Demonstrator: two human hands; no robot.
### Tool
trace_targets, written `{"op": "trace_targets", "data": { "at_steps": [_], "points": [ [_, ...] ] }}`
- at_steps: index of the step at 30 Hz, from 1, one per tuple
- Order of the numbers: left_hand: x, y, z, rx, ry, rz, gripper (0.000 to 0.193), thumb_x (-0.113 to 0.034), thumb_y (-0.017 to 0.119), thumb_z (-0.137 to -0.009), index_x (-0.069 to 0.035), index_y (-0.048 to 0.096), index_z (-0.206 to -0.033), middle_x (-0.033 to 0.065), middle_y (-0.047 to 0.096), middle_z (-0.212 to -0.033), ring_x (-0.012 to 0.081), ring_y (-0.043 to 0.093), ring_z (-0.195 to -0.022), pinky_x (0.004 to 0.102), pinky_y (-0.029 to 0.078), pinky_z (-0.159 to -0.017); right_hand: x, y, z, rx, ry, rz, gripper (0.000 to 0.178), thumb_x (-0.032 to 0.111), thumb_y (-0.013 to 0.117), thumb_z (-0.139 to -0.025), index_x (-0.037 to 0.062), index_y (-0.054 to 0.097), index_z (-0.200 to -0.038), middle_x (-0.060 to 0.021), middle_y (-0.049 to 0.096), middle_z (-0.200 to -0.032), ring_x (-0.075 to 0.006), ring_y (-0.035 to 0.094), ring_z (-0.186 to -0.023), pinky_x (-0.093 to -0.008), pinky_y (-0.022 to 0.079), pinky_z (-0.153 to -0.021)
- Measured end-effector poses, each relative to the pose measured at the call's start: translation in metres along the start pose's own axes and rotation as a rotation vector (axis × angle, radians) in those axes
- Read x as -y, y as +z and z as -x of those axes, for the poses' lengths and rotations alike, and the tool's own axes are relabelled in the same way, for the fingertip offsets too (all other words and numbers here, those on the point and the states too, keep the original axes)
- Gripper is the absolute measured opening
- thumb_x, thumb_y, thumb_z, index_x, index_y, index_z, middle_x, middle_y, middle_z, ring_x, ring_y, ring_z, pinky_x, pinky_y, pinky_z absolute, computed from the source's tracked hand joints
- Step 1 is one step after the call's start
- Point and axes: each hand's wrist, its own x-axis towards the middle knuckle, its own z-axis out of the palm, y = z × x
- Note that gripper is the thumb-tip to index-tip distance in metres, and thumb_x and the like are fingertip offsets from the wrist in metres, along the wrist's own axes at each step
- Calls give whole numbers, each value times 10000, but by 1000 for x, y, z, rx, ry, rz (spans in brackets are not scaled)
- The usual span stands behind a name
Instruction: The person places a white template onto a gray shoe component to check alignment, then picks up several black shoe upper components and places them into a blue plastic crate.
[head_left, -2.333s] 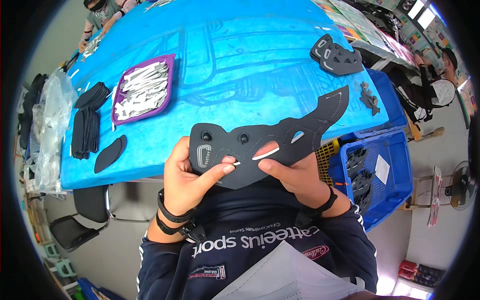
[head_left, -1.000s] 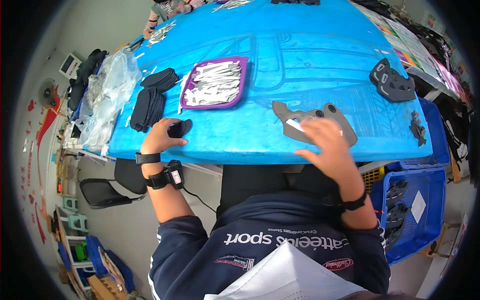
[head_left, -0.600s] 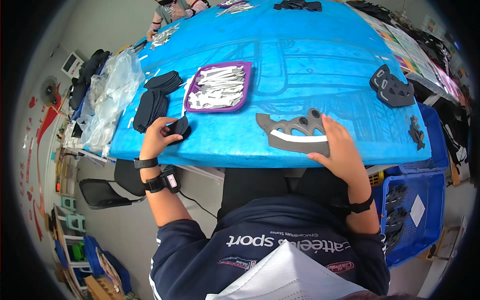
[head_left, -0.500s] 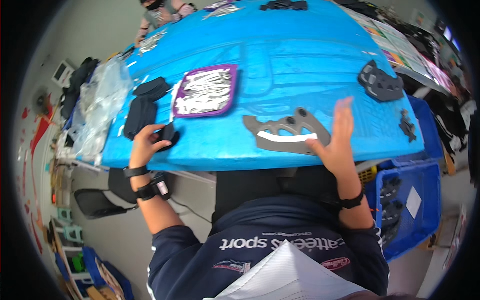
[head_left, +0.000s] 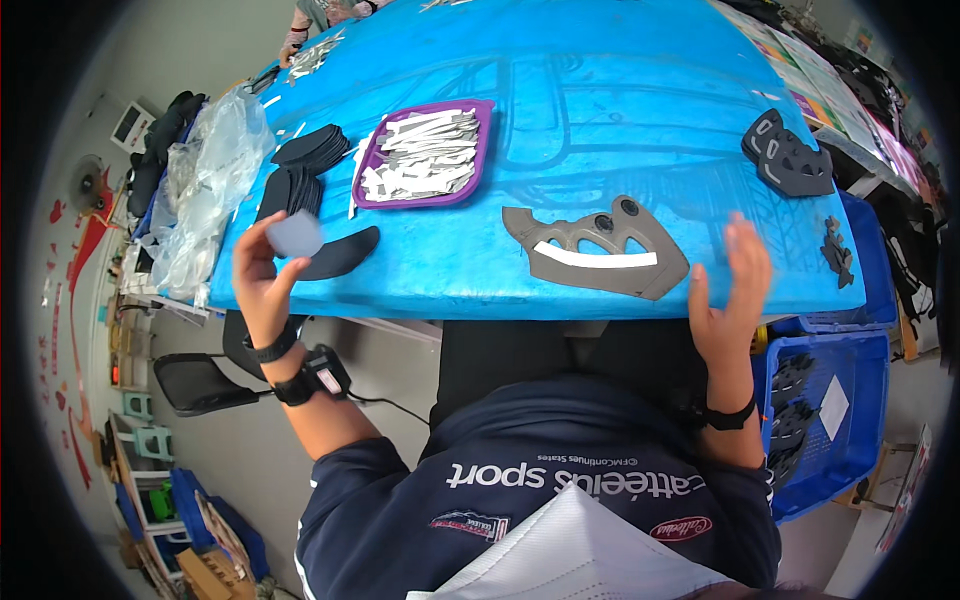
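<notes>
Pinched between the thumb and fingers of my left hand [head_left: 262, 285] is a thin, pale piece with a rounded end [head_left: 297, 234]. Below and beside it a curved black pad [head_left: 345, 256] lies on the blue table; whether the two touch I cannot tell. My right hand [head_left: 732, 300] hovers over the front table edge, fingers spread and slightly blurred, holding nothing. To its left rests a grey-brown foam pad [head_left: 570, 275] with cut-out openings and dark round spots. A white strip [head_left: 595, 257] runs along its middle.
A purple basket [head_left: 487, 150] of white strips stands mid-left, beside stacks of black pads [head_left: 290, 192]. Clear plastic bags [head_left: 205, 190] lie at the left edge. Dark foam pads [head_left: 785, 160] sit far right. Blue crates [head_left: 870, 400] stand below right. Another person's arm [head_left: 298, 30] shows at the far edge.
My left hand has risen and turned, and the pale piece now shows in it. My right hand has moved right, away from the foam pad. The whole view has shifted slightly.
</notes>
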Motion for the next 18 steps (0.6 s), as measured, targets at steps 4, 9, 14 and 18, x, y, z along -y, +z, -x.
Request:
{"op": "trace_targets", "data": {
  "at_steps": [4,9,14,18],
  "points": [
    [-42,71,21,-199,187,423,815,-399,912,-589,-53,487,-1193,170,608,-1166,263,602,-985,420,489,-898,33,2,-12,219,31,-601,606,116,734,-789,30,495,-1339,-173,464,-1421,-333,524,-1230,-399,425,-991],
    [-88,156,18,409,403,298,713,-331,888,-639,-3,567,-1183,182,645,-1084,308,634,-1010,415,505,-888,73,2,-22,260,-157,-758,781,264,836,-707,4,483,-1353,-184,485,-1384,-347,539,-1202,-407,442,-987],
    [-104,202,20,456,112,692,727,-239,855,-715,18,501,-1296,198,594,-1209,302,598,-1114,422,466,-953,66,4,-23,260,-44,-707,798,233,836,-708,-6,454,-1366,-186,497,-1367,-326,550,-1184,-402,470,-955],
    [-90,218,31,169,-477,1129,780,-311,803,-779,9,388,-1356,203,564,-1264,357,568,-1169,483,446,-1010,47,7,-18,316,90,-696,792,207,835,-704,2,452,-1366,-156,539,-1338,-305,573,-1159,-395,484,-942]
  ]
}}
